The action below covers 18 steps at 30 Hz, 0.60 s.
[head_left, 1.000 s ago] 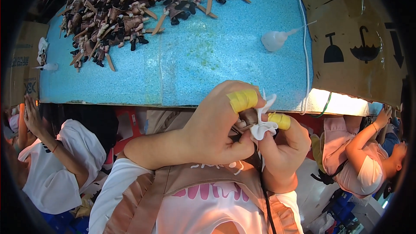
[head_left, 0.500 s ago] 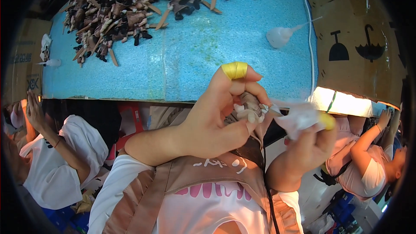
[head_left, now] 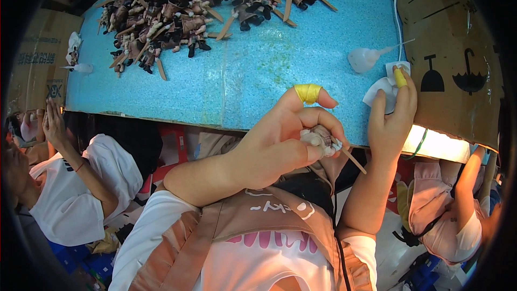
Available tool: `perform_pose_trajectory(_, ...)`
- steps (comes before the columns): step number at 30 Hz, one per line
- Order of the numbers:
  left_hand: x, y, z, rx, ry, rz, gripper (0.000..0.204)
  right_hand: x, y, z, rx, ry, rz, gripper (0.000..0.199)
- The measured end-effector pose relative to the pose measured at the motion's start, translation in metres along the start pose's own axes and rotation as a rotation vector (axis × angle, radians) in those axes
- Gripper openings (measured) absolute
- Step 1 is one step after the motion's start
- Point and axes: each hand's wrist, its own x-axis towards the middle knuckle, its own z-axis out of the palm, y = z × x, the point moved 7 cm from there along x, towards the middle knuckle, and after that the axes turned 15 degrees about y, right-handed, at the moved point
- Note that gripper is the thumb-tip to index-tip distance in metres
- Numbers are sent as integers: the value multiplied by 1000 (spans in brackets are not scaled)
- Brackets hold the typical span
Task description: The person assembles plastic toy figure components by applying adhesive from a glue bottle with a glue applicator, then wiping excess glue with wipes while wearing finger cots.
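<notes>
My left hand (head_left: 288, 140) is closed around a small painted figurine (head_left: 322, 134) in brown and pale tones, in front of my chest. A thin wooden stick (head_left: 354, 160) juts from the figurine down to the right. Yellow tape is wrapped round a finger of this hand. At the table's right side, my right hand (head_left: 392, 110) has its fingers on a crumpled white tissue (head_left: 383, 87) on the blue surface; one of these fingers also wears yellow tape. Just beyond it lies a translucent squeeze bottle (head_left: 363, 60) with a thin nozzle.
A pile of similar figurines on wooden sticks (head_left: 167, 16) covers the table's far left. Another small bottle (head_left: 82, 68) lies by the left edge. Cardboard boxes (head_left: 444, 37) flank the blue table (head_left: 242, 81), and a white cable runs beside the right one. People sit on both sides.
My right hand has carried the tissue from beside the figurine, away from me and rightward, onto the table. The figurine stays in my left hand, its stick now in plain view.
</notes>
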Motion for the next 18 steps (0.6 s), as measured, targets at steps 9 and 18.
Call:
perform_pose_trajectory(9,28,26,-24,326,126,-114,46,3,5,-12,319,104,43,28)
perform_pose_trajectory(18,132,224,41,532,422,448,84,-6,18,9,379,-46,305,15)
